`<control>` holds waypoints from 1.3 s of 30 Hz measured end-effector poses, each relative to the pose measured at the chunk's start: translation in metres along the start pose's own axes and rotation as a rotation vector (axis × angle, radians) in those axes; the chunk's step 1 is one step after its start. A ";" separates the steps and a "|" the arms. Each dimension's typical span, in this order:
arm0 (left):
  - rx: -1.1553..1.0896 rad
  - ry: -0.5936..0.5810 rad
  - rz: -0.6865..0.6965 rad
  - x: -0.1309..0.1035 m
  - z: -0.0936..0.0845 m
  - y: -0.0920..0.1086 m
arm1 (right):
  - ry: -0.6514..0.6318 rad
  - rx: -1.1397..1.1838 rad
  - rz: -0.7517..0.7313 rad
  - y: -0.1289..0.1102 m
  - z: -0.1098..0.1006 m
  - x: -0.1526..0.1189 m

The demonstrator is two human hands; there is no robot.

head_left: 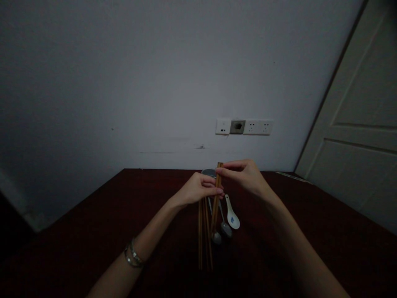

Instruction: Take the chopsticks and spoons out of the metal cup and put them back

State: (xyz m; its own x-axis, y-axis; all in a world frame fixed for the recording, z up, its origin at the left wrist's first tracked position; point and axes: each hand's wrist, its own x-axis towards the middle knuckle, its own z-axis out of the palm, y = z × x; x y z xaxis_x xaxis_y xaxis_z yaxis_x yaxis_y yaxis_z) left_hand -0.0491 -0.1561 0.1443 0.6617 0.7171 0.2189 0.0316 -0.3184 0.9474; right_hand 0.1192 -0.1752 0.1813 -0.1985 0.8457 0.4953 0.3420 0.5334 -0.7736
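Note:
Both my hands hold a pair of wooden chopsticks (215,209), raised and tilted above the table. My left hand (201,187) grips them near the middle, thumb in front. Up at their top end, my right hand (240,171) pinches them between thumb and fingers. Several more chopsticks (204,236) lie side by side below my left hand. Two metal spoons are beside them, one spoon (216,238) partly covered by the held pair and another spoon (226,229) to its right. A white soup spoon (232,217) with a blue mark lies furthest right.
Behind my left hand stands a round grey container (208,171), mostly hidden. The dark red table (149,194) reaches back to a pale wall with a row of sockets (244,127). A panelled door (362,120) stands at the right.

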 end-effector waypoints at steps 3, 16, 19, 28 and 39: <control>-0.020 -0.019 -0.002 0.000 -0.002 -0.001 | -0.010 0.003 -0.006 0.001 0.000 0.000; -0.167 0.357 -0.171 0.022 -0.069 -0.067 | 0.126 0.060 0.037 -0.005 -0.028 0.053; -0.190 0.541 -0.268 0.022 -0.092 -0.102 | 0.195 0.083 0.015 -0.007 -0.039 0.084; -0.282 0.777 -0.404 0.006 -0.122 -0.170 | 0.361 0.101 0.066 0.012 -0.049 0.159; -0.085 0.818 -0.287 0.007 -0.119 -0.190 | 0.257 0.067 0.167 0.066 -0.029 0.185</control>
State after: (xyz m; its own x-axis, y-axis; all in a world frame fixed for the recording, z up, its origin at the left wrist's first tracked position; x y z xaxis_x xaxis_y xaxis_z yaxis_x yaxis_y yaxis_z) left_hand -0.1395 -0.0167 -0.0064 -0.1102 0.9932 0.0371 0.0368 -0.0332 0.9988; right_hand 0.1314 0.0165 0.2330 0.0970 0.8944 0.4366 0.2872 0.3949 -0.8727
